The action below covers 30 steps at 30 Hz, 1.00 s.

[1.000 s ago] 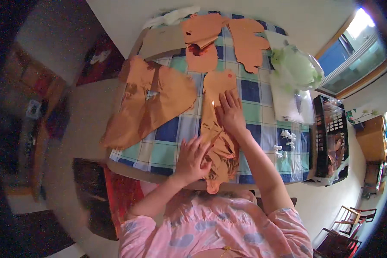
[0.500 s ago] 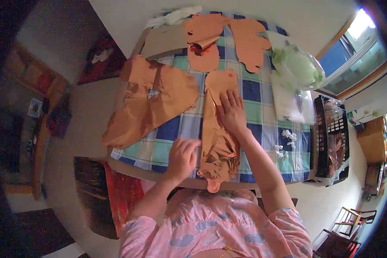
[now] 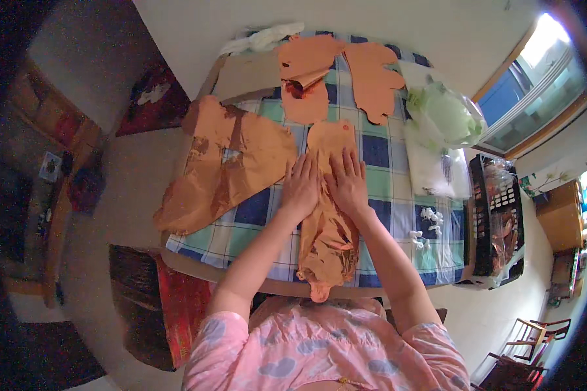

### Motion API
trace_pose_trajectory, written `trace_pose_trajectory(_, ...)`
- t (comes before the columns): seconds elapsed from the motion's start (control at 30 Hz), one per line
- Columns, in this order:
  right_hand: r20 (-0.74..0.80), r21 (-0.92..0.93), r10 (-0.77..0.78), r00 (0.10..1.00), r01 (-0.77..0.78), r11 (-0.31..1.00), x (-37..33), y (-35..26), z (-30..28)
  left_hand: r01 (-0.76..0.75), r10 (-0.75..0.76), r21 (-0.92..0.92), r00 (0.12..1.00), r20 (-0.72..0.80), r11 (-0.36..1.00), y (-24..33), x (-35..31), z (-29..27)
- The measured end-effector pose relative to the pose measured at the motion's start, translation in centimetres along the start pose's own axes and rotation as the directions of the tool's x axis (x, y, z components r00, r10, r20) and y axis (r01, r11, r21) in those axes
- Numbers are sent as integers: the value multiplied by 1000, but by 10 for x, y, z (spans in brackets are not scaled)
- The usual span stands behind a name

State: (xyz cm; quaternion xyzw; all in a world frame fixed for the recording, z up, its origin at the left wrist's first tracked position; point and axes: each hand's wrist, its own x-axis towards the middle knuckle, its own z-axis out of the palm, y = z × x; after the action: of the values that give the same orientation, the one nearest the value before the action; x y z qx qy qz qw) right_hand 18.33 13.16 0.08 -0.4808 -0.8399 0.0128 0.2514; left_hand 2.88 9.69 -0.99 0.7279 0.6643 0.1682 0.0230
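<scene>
- Table with a tan rim: the near edge curves just in front of the person. A checked blue, green and white cloth covers most of the top. Room to move: bare cloth shows left of the left forearm, and a broad strip lies right of the right forearm.
- Large, flat copper-coloured foil shape: occupies the left side; its lower left corner reaches the table's left edge. Its right edge lies just beside the left hand.
- Long, narrow copper-coloured foil piece: at table centre, lengthwise toward the person. Far end rounded, fairly smooth; middle creased; near part crumpled and shiny. A small rounded tab at the near end reaches past the cloth edge over the rim.
- Black perforated plastic crate: beyond the right edge of the table.
- Two copper-coloured foil cutouts with lobed outlines, one with a folded-back flap, one flat: side by side at the far edge.
- Pale green and white translucent plastic bag: far right.
- Left hand: palm down along the narrow foil's left edge; fingers extended, slightly parted.
- Right hand: palm down on its right part; fingers extended, lightly spread.
- Small white pieces: on the cloth, right side.
- Red mark: on the narrow foil's far end.
</scene>
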Motion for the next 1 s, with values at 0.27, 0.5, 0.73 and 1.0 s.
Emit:
trace_pose_trajectory(0.27, 22, -19, 33, 999, -33, 999, 2, -1, -2, -179, 183, 110, 983, -28, 978, -1, -35, -12)
trace_pose_trajectory(0.5, 31, -29, 25, 999, -24, 999, -1, -3, -3, -266, 274, -67, 944, 185, 962, -9, -109, -48)
trace_pose_trajectory(0.73, 18, -61, 6, 1000, -5, 998, 2, -3, 1, -291, 295, -63, 903, 313, 955, -11, -139, -72)
trace_pose_trajectory(1.0, 39, -70, 27, 999, -24, 997, 6, -1, -1, -245, 291, -180, 907, 305, 953, -14, -137, -80)
